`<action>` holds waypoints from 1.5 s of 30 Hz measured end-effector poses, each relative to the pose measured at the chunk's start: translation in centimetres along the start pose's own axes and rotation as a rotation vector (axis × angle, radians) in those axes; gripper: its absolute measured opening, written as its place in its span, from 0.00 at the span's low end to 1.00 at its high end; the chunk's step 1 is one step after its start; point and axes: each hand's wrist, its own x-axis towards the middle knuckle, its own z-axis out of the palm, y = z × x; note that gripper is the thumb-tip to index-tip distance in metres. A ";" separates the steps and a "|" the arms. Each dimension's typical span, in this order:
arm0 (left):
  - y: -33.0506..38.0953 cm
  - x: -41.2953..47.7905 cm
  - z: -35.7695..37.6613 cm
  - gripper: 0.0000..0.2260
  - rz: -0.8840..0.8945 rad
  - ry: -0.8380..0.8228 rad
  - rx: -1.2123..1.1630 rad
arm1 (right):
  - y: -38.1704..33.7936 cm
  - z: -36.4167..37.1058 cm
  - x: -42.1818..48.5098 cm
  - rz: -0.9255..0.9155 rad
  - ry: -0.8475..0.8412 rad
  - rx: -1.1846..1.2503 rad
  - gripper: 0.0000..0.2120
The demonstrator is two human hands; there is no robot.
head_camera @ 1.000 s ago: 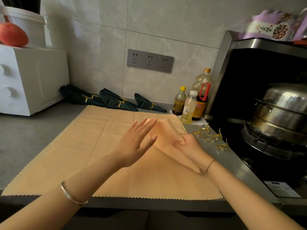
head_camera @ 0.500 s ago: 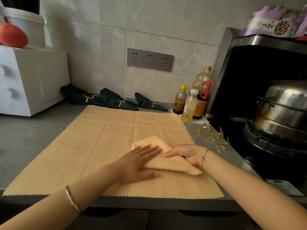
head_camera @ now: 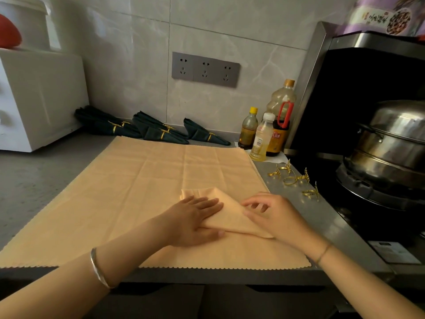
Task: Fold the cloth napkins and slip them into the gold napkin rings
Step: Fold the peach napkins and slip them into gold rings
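A folded tan napkin lies on a large tan cloth spread over the counter. My left hand lies flat on the napkin's left part, fingers straight, thumb tucked under its near edge. My right hand rests at the napkin's right edge with fingers loosely curled; whether they pinch the fabric is unclear. Several gold napkin rings lie on the counter to the right of the cloth. Dark green napkins in gold rings are lined up against the back wall.
A white appliance stands at the back left. Three bottles stand at the back right. A stove with a steel steamer pot is on the right. The counter's front edge runs just below the cloth.
One second ago both hands were raised above the cloth with the napkin between them. They came down; the left hand now presses the folded napkin flat, and the right hand's fingers have curled at its edge.
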 end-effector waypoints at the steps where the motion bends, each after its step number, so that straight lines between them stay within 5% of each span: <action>1: 0.0 0.1 0.0 0.35 -0.002 -0.003 0.017 | -0.1 0.3 -0.7 -0.069 -0.046 -0.082 0.10; 4: 0.1 0.2 0.0 0.35 -0.002 -0.005 0.061 | 0.2 1.2 -1.6 -0.201 -0.127 -0.293 0.16; 12: -0.9 0.4 -1.1 0.28 0.129 0.085 0.030 | 0.5 2.6 -1.5 -0.208 -0.028 -0.310 0.14; 16: -2.9 1.1 -1.4 0.18 0.084 0.202 -0.103 | 0.8 2.6 -1.2 -0.076 -0.008 -0.184 0.10; 20: -4.4 3.0 -2.0 0.31 -0.056 0.321 -0.390 | 1.8 2.5 -0.1 0.145 -0.011 0.166 0.08; 24: -4.1 5.1 -2.9 0.24 -0.095 0.308 -0.425 | 2.1 2.3 1.1 0.286 -0.036 0.365 0.08; 36: -4.0 7.4 -2.9 0.19 -0.296 0.320 -0.201 | 2.7 2.1 3.2 0.340 -0.086 0.209 0.09; 41: -2.9 6.5 -3.1 0.21 0.099 0.515 -0.120 | 2.7 1.8 3.4 0.327 -0.148 0.101 0.14; 45: -1.5 5.7 -2.3 0.24 0.268 0.396 -0.046 | 3.0 1.9 4.0 0.366 -0.186 0.027 0.15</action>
